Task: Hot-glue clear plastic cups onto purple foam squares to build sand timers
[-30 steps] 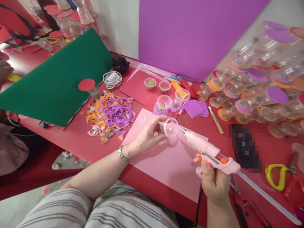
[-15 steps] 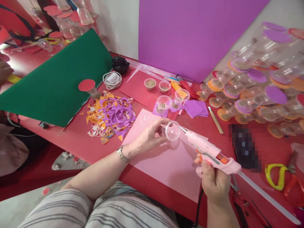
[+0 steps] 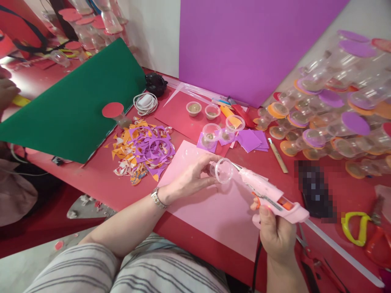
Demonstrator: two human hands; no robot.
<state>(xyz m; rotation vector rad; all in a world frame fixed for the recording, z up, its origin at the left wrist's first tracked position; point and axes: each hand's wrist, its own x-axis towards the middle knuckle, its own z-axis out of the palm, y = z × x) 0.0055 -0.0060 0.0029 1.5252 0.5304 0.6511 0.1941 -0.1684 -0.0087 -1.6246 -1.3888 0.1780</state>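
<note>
Between the thumb and fingers of my left hand (image 3: 200, 173) is a small clear plastic cup (image 3: 224, 171), tilted so its rim faces me and to the right. My right hand (image 3: 276, 234) is closed around the grip of a pink glue gun (image 3: 264, 185), with a finger at its orange trigger. The gun's metal nozzle points left and meets or nearly meets the cup's rim; exact contact is unclear. A long white glue stick (image 3: 345, 254) sticks out of the gun's back. Pink foam sheet (image 3: 210, 215) lies under both hands.
Purple and orange scraps (image 3: 149, 146) lie left of the sheet. Clear cups (image 3: 211, 133) and purple squares (image 3: 251, 139) sit behind it. Joined cups (image 3: 336, 101) are stacked at right, near a wooden-handled tool (image 3: 277, 155) and scissors (image 3: 356, 228). A green board (image 3: 79, 101) leans at left, beside another person's hand (image 3: 9, 91).
The cup in my left hand has moved slightly right and down, and its rim has turned a little. The glue gun in my right hand has stayed almost still.
</note>
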